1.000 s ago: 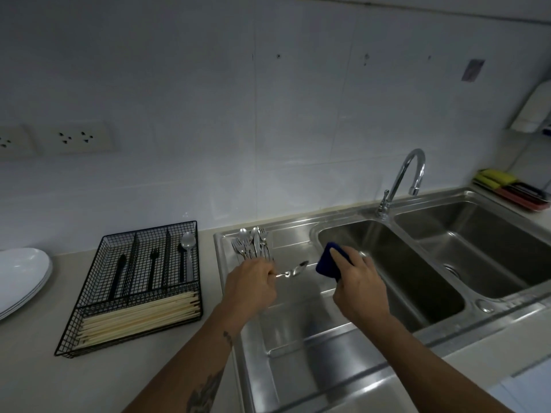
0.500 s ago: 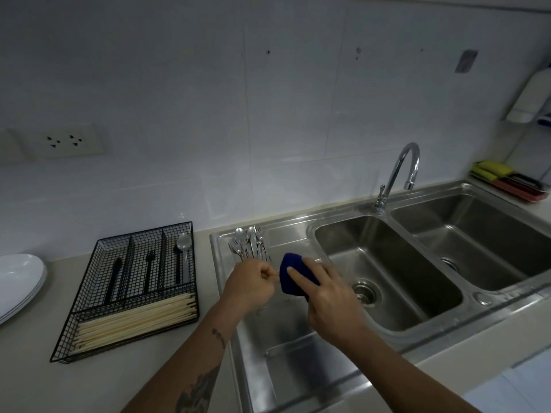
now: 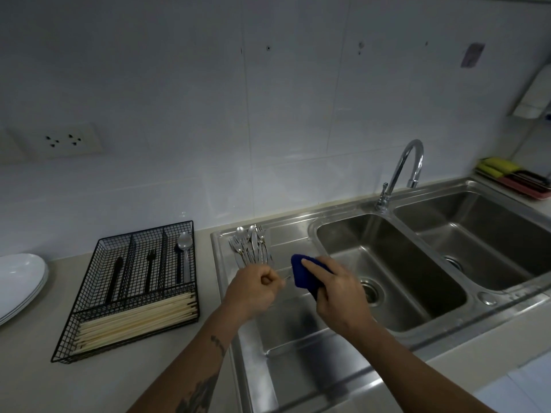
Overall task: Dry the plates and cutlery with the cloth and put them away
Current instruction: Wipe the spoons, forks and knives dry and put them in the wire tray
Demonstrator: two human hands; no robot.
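— Now, hands?
— Left hand [image 3: 256, 289]: fist pinching one thin utensil handle [image 3: 286, 278]. Right hand [image 3: 337, 293]: gripping blue cloth [image 3: 301, 271] round its other end, above drainboard [image 3: 286, 323].
— Remaining cutlery?
— Pile of cutlery [image 3: 252, 245] on drainboard; plates [image 3: 21, 281] stacked on worktop [image 3: 38, 380].

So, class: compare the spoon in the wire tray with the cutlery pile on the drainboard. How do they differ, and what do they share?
1. The spoon lies alone in a tray compartment; the pile is many pieces bunched together.
2. The spoon sits in the tray on the counter; the pile lies on the steel drainboard.
3. Nothing touches the spoon; the left hand is right at the pile's near end.

Both are shiny metal, heads pointing towards the wall.
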